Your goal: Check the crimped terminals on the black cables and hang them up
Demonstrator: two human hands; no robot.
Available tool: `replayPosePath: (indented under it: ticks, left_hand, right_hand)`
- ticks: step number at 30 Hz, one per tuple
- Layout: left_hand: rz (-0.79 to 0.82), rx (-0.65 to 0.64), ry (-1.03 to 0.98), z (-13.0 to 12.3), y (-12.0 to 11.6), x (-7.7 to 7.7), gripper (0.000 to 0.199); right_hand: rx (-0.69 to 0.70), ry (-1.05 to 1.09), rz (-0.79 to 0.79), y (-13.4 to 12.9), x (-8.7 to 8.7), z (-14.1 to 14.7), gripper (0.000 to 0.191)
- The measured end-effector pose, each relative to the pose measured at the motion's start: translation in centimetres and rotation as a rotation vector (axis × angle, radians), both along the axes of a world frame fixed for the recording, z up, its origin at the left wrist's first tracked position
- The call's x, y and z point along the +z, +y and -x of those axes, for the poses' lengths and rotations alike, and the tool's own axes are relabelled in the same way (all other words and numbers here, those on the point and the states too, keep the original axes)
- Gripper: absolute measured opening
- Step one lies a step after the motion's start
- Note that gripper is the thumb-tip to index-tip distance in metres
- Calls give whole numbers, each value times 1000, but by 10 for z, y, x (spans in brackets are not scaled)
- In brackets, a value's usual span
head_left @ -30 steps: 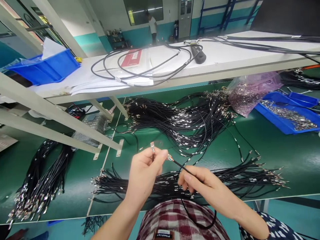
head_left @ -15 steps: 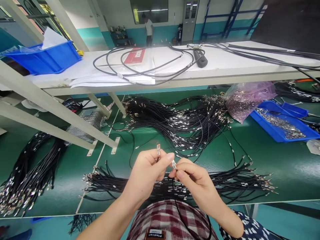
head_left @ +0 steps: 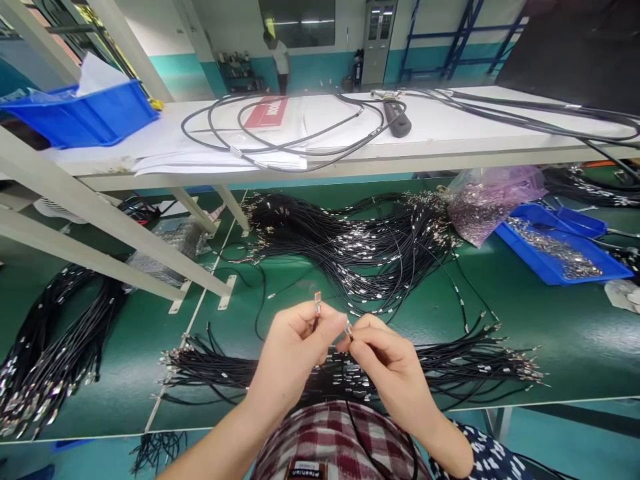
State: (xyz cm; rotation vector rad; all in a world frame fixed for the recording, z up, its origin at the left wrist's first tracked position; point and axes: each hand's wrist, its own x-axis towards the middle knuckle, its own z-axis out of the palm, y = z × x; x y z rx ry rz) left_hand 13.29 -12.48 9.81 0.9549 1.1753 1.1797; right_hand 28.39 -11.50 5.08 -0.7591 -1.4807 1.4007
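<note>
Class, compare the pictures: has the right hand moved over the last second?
Yes: the right hand has moved forward, nearer the rear cable bundle, and closer to the left hand.

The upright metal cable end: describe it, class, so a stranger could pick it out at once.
Find the green table, then the left hand over it. The metal cable end sticks up from that hand. Unlike the other metal tip, which the right hand touches, it points straight up.

Plaid garment (head_left: 333,437): maroon-white | patch (head_left: 306,471): dark, lettered | right sleeve (head_left: 483,453): navy, white print | hands (head_left: 287,353): bare
</note>
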Motion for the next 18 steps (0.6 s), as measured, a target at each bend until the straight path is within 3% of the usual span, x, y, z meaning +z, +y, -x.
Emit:
replayPosePath:
  ticks: [9, 13, 18]
  left_hand:
    - [-87, -73, 178, 1, 0, -13, 16]
    - [-53, -20, 123, 9, 9, -10, 21]
    - [-157, 62, -108, 14, 14, 23, 26]
  right_hand:
    - [-97, 6, 50, 7, -6, 15, 16]
    - [-45, -70, 25, 14, 5, 9, 9]
    - [99, -340, -256, 7, 27, 1, 72]
